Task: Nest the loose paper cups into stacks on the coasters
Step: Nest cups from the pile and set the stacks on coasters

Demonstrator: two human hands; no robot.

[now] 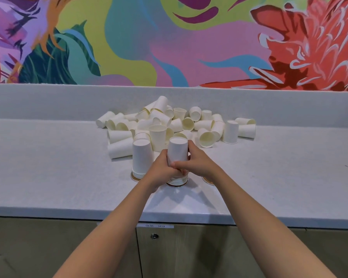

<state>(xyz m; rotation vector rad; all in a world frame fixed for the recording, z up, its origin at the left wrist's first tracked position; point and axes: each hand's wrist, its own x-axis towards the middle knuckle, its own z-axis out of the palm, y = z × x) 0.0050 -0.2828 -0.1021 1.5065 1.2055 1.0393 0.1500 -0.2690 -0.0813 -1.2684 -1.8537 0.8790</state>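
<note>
In the head view, my left hand (162, 169) and right hand (198, 163) both grip the upturned stack (177, 150) on its middle coaster (186, 182); loose cups (169, 121) lie heaped at twelve o'clock. I'd press straight down, rims level, keeping it centred.

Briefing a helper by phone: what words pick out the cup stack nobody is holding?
On the counter below the mural, look in front of the heap of loose cups. Two upside-down stacks stand on coasters; it is the left stack, while the left hand and right hand grip the right stack.
</note>
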